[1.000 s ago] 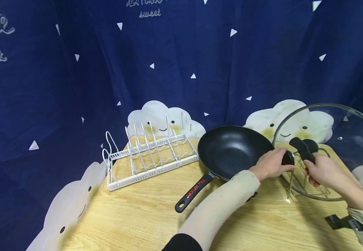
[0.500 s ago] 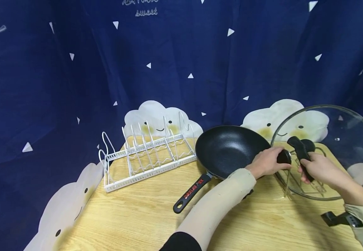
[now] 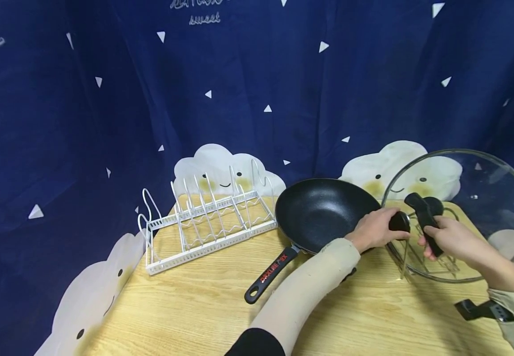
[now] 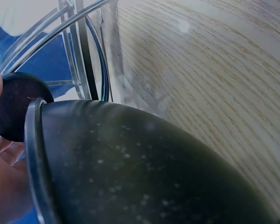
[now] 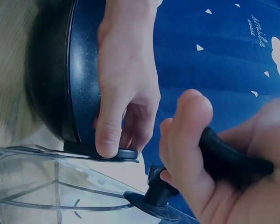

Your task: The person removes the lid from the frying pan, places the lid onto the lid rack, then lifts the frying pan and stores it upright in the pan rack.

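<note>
My left hand (image 3: 374, 230) reaches over the right rim of a black wok (image 3: 323, 212). Thumb and fingers pinch a black disc-shaped piece (image 4: 23, 105) with a shiny edge, right beside that rim; I cannot tell what it belongs to. My right hand (image 3: 454, 240) grips the black handle (image 3: 423, 215) of a large glass lid (image 3: 501, 212). This lid is tilted up on edge at a wire rack (image 3: 448, 267), and the right wrist view shows my fingers (image 5: 191, 121) wrapped about the handle.
A white extendable pan rack (image 3: 208, 222) with upright wire dividers stands on the wooden table (image 3: 181, 301), left of the wok. The wok's long handle (image 3: 272, 274) points toward me. Behind the table hangs a dark blue curtain (image 3: 239, 64) with cloud pictures.
The head view has turned slightly, so the table things sit a little further left in it. Both hands keep their holds beside the wok and on the lid handle.
</note>
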Tool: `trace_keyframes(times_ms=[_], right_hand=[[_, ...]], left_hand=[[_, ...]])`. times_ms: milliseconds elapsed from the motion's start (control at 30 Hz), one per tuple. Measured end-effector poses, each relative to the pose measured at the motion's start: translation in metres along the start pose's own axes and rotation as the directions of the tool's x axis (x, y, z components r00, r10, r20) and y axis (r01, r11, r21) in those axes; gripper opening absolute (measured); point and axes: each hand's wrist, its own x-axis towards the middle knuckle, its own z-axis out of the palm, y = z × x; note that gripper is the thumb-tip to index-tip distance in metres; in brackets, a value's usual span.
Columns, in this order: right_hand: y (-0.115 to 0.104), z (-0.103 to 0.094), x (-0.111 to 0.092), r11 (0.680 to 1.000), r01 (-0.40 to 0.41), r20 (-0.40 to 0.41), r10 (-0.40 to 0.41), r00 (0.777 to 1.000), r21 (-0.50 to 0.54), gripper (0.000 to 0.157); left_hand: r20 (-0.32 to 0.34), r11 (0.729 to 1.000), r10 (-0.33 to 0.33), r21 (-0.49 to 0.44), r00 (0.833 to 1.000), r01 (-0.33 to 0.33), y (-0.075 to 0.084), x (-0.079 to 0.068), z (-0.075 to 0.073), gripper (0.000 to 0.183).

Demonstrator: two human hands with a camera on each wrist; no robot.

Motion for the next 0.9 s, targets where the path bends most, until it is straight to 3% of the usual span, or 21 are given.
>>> trace_keyframes(times_ms=[367,600,733,833,900], right_hand=[[0.0,-0.002,-0.001,0.998,-0.005,0.013,0.004,1.0,0.061,0.03],[-0.001,-0.007,-0.003,0.998,-0.015,0.03,0.013,0.999,0.063,0.037],[-0.004,-0.011,-0.01,0.985,0.005,-0.064,-0.016,0.998,-0.174,0.044],[-0.007,-0.013,-0.015,0.921,-0.017,-0.156,-0.047,0.987,-0.389,0.052],[-0.01,-0.014,-0.018,0.878,-0.033,-0.206,-0.076,0.976,-0.478,0.055]], left_hand=[[0.037,0.998,0.015,0.054,0.999,-0.017,0.004,0.003,-0.005,0.054],[0.153,0.995,-0.018,0.103,0.988,0.002,0.0,-0.001,-0.027,0.059],[0.25,0.99,-0.026,0.14,0.968,-0.009,-0.006,-0.01,-0.047,0.062],[0.313,0.986,-0.018,0.161,0.95,-0.035,-0.012,-0.018,-0.064,0.058],[0.34,0.982,0.001,0.179,0.94,-0.066,-0.017,-0.024,-0.077,0.055]])
